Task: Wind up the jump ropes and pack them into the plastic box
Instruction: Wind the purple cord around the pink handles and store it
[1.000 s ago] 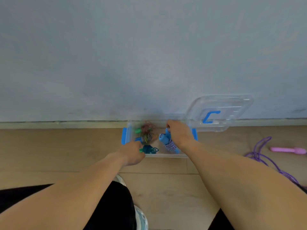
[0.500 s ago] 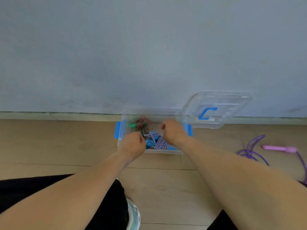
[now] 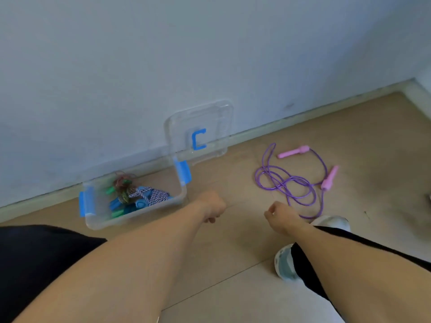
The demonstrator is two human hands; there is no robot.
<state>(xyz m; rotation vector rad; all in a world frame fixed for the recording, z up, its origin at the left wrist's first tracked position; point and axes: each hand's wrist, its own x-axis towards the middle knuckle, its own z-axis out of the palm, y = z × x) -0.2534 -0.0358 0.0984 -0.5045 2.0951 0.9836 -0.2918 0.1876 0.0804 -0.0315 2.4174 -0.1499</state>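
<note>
A clear plastic box point(image 3: 140, 217) with blue latches stands open on the wooden floor by the wall. Inside lie a wound blue-and-white jump rope point(image 3: 152, 194) and a multicoloured rope with green handles point(image 3: 121, 186). To the right, a purple jump rope point(image 3: 289, 185) with pink handles point(image 3: 293, 152) lies loose and tangled on the floor. My left hand point(image 3: 211, 207) hovers just right of the box, fingers loosely curled, holding nothing. My right hand point(image 3: 279, 214) is empty too, loosely curled, close to the near loop of the purple rope.
The box's clear lid point(image 3: 198, 127) with a blue handle leans against the grey wall behind the box. My shoes point(image 3: 286, 264) are on the floor below the right arm. A baseboard runs along the wall to a corner at far right.
Both hands have come out of the box, leaving the blue-and-white rope inside, and moved right. The view has swung right, bringing the whole purple rope into sight.
</note>
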